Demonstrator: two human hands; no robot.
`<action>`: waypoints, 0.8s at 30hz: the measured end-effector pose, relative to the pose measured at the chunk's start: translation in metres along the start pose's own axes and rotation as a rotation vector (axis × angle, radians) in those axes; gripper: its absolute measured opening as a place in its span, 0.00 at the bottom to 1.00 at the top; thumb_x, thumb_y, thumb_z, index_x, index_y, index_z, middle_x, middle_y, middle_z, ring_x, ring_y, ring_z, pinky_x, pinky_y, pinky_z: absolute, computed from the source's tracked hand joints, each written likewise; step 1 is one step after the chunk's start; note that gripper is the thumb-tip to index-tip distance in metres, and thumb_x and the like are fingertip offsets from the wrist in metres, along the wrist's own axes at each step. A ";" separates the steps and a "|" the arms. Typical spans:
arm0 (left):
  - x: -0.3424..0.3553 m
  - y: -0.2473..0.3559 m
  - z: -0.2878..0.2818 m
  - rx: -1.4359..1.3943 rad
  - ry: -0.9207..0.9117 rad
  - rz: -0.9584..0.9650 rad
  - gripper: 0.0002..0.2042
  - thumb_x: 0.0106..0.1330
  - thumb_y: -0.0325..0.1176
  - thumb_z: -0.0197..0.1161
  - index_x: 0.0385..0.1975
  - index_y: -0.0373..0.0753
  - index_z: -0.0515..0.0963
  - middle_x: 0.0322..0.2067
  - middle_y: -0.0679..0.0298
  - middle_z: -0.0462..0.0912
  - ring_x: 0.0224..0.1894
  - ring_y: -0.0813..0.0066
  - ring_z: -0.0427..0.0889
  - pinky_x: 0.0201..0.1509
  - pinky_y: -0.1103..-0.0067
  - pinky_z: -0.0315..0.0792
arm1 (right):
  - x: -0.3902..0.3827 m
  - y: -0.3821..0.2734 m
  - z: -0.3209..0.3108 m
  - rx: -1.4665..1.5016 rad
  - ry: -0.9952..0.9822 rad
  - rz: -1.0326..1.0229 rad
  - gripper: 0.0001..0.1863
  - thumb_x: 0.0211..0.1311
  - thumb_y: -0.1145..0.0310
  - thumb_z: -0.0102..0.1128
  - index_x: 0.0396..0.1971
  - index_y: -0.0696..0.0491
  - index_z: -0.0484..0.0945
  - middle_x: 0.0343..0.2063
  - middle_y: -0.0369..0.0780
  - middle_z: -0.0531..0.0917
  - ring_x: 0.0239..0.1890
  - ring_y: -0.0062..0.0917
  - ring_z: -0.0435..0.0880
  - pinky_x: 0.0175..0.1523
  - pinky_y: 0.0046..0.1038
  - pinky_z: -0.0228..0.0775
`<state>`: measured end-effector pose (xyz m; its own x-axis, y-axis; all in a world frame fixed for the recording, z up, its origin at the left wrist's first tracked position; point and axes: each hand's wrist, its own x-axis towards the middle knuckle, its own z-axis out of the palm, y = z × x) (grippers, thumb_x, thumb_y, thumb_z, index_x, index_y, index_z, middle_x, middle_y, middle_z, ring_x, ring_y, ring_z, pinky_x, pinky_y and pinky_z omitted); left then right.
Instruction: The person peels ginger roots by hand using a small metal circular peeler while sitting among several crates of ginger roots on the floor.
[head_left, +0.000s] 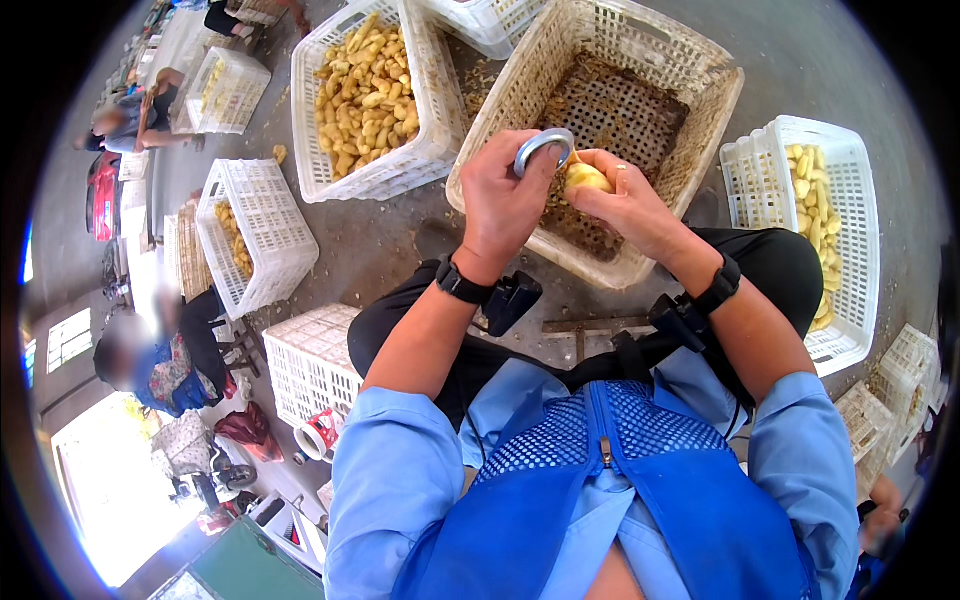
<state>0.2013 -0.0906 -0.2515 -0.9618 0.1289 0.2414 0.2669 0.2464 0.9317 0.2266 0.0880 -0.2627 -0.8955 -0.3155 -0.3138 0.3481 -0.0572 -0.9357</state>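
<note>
While both forearms reach up across the lap in the head view, I can see the left hand [505, 190] closed firmly around a silver, ring-shaped metal tool [566, 139], thumb lying against its rim and fingers curled behind. Just beside it, the right hand [632, 208] pinches a knobbly, pale yellow root piece [588, 178] between thumb and fingers, with little gap left around it; whether the tool touches the root, I can't tell from here. The root is held up over a big, grimy, cream-coloured plastic crate [715, 110] with lattice walls, its floor strewn with brown scraps [625, 95]. Next to that crate, on the person's left, a white plastic crate [440, 105] holds a heap of yellow-brown knobbly roots [370, 100]. Over on the right, a tilted-looking white slotted crate [755, 185] carries paler yellow roots [820, 220] along one side. Farther left sits a smaller white lattice crate [275, 240] with some yellow roots [233, 240] inside. Black bands [720, 285] circle both wrists, below them come rolled light blue sleeves [395, 450], and a bright blue vest with mesh panels [640, 500] covers the chest. Off to the left, another person in blue and patterned clothing [180, 375] sits low near the crates.
</note>
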 end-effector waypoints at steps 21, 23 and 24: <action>-0.005 0.007 -0.008 0.309 -0.152 0.107 0.05 0.65 0.29 0.69 0.38 0.36 0.84 0.28 0.60 0.84 0.28 0.70 0.82 0.35 0.77 0.75 | -0.003 0.007 0.001 -0.614 0.280 -0.287 0.31 0.52 0.63 0.71 0.57 0.57 0.72 0.42 0.52 0.85 0.46 0.47 0.84 0.50 0.38 0.77; -0.003 0.010 -0.009 0.309 -0.162 0.204 0.06 0.65 0.28 0.70 0.39 0.36 0.84 0.30 0.58 0.85 0.30 0.67 0.83 0.36 0.77 0.76 | -0.003 0.009 0.002 -0.654 0.292 -0.312 0.31 0.52 0.63 0.70 0.57 0.56 0.72 0.43 0.52 0.84 0.46 0.48 0.84 0.49 0.39 0.77; -0.002 0.010 -0.009 0.301 -0.175 0.210 0.06 0.65 0.28 0.70 0.39 0.36 0.84 0.31 0.58 0.85 0.31 0.66 0.84 0.36 0.76 0.76 | -0.003 0.010 0.002 -0.676 0.300 -0.325 0.31 0.52 0.63 0.70 0.57 0.56 0.72 0.43 0.52 0.84 0.45 0.48 0.84 0.49 0.40 0.77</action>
<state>0.2055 -0.0969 -0.2401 -0.8668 0.3616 0.3435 0.4869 0.4646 0.7396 0.2332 0.0862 -0.2711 -0.9928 -0.1088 0.0504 -0.0995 0.5129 -0.8526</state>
